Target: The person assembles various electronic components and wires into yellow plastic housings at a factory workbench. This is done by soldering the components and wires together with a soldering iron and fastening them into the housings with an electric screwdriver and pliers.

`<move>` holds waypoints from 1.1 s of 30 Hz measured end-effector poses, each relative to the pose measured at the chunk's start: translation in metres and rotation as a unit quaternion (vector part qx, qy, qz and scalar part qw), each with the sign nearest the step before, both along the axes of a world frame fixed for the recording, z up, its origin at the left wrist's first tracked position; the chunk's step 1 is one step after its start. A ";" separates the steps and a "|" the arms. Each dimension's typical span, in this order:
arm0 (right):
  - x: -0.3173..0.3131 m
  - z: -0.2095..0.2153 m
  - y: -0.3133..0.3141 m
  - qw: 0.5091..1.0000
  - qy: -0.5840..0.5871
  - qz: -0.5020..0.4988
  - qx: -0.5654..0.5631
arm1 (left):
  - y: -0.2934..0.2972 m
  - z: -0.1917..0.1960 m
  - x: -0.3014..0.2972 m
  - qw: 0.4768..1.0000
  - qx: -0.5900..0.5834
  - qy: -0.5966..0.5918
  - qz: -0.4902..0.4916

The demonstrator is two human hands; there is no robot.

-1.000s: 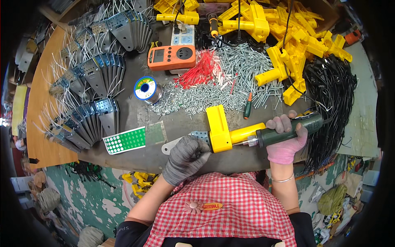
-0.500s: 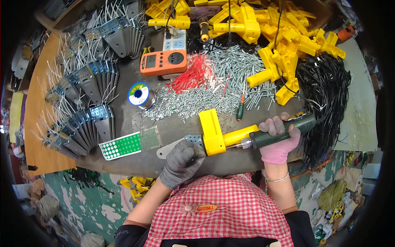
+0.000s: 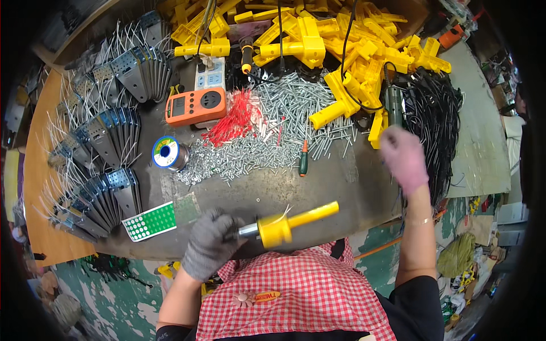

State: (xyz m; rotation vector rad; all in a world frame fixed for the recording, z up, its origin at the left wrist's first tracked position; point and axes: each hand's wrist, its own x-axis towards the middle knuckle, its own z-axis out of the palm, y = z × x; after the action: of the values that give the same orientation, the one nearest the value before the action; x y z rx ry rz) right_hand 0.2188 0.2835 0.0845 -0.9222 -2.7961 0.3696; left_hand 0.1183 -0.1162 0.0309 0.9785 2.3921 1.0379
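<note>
My left hand (image 3: 209,243), in a grey glove, is closed round the metal bracket end of a yellow plastic housing (image 3: 274,231). The housing's long arm points right, and thin white wires (image 3: 286,211) stick up from it. My right hand (image 3: 405,160), in a pink glove, is over the table's right side, and its fingers are smeared by motion. Just beyond it is a dark green electric screwdriver (image 3: 393,107), beside a bundle of black cables (image 3: 438,122). Whether the right fingers touch the screwdriver, I cannot tell.
Metal brackets (image 3: 105,142) with white wires stand in rows at left. Loose screws (image 3: 296,105), red sleeves (image 3: 233,122), a solder spool (image 3: 166,152), an orange meter (image 3: 195,106), a small screwdriver (image 3: 303,159) and a green sticker sheet (image 3: 151,220) lie mid-table. Yellow housings (image 3: 364,48) are piled behind.
The electric screwdriver has left the yellow housing and is now at the far right, with my right hand near it. My left hand has drawn the housing nearer to me and tilted it.
</note>
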 end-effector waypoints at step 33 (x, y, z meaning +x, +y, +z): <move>0.083 0.123 0.141 0.908 0.350 -0.092 -0.211 | 0.002 -0.036 -0.017 0.998 0.025 -0.024 -0.059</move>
State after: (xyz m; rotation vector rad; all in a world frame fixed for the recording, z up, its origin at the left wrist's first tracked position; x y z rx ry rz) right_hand 0.3019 0.4246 0.2075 -0.8861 -1.9827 1.0627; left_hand 0.1014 -0.1139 -0.0054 1.0848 2.2512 1.0702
